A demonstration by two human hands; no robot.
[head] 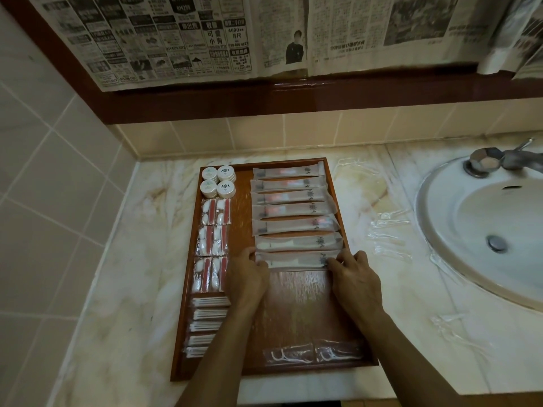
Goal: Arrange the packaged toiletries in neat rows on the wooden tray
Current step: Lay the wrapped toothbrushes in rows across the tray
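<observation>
A wooden tray (296, 304) lies on the marble counter. Its right half holds a column of several long frosted packets (289, 198). My left hand (246, 274) and my right hand (354, 273) pinch the two ends of the nearest long packet (293, 259), which lies flat at the bottom of that column. Down the tray's left side sit round white tins (218, 181), red-and-white cotton packs (212, 239) and flat white sachets (207, 318). Two clear floss-pick packets (314, 354) lie along the near edge.
Loose clear packets (388, 230) lie on the counter between tray and sink, more of them (458, 330) near the front right. The white sink (484, 230) with its metal tap (496, 161) is at right. A tiled wall stands at left, and a newspaper-covered frame behind.
</observation>
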